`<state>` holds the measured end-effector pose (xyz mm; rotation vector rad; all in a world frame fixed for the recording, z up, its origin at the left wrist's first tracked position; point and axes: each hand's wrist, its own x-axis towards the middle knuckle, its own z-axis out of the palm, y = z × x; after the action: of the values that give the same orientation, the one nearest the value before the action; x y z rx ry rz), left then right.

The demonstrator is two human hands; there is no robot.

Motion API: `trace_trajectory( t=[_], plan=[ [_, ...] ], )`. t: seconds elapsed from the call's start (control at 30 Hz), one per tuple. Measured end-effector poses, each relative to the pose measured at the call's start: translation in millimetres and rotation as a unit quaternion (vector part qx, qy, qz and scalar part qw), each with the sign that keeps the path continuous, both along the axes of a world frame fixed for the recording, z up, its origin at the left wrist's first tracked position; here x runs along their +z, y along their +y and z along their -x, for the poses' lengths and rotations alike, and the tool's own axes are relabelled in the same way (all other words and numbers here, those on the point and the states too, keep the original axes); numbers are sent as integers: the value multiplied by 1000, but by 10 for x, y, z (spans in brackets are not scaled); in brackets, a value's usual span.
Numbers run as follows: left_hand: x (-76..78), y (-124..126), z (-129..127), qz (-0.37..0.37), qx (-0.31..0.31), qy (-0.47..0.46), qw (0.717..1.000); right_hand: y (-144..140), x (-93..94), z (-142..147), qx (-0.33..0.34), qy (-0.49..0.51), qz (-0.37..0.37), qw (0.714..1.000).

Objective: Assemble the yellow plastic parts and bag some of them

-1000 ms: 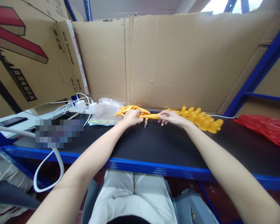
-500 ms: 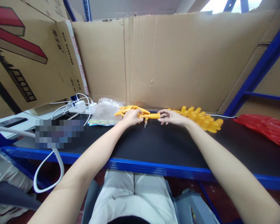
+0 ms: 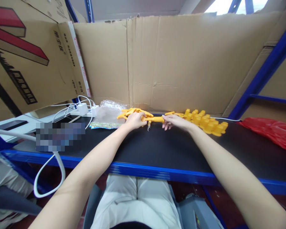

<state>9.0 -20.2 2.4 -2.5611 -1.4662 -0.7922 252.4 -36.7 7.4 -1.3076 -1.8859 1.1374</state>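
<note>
Left hand point(image 3: 134, 120) and right hand point(image 3: 173, 122), both bare, are seen at opposite ends of one yellow tube point(image 3: 156, 119), which is held crosswise at the centre of the frame. Its left end is gripped in the closed fingers of the left hand; its right end is pinched between the thumb and fingertips of the right, whose other fingers are loosely curled. Just below the tube, one metal spring point(image 3: 148, 126), or perhaps two, can be made out, too small to be counted surely. Behind the left hand, several curved yellow pieces point(image 3: 134, 110) are heaped. Right of centre, more than ten yellow cups point(image 3: 208, 126) are clustered, overlapping. At centre left, clear plastic packaging point(image 3: 107, 115) is laid flat beside two white plugs point(image 3: 82, 108). One red plastic bag point(image 3: 270, 131) is spread at the right edge. All are set along one black tabletop point(image 3: 162, 152), backed by one tall cardboard panel point(image 3: 193, 63); one printed carton point(image 3: 49, 71) is propped in the upper left.
</note>
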Motion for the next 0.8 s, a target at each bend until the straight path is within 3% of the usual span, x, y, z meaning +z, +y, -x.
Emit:
trace_trajectory(
  t=[0.23, 0.47, 0.8],
  plan=[
    [5, -4, 1, 2, 4, 0, 1000, -14, 3, 10, -13, -19, 5, 1000],
    [-22, 26, 15, -10, 1, -6, 1000, -30, 16, 7, -6, -30, -42, 999],
    [-25, 25, 10, -10, 9, 7, 1000, -39, 22, 26, -7, 1, -22, 1000]
  ],
)
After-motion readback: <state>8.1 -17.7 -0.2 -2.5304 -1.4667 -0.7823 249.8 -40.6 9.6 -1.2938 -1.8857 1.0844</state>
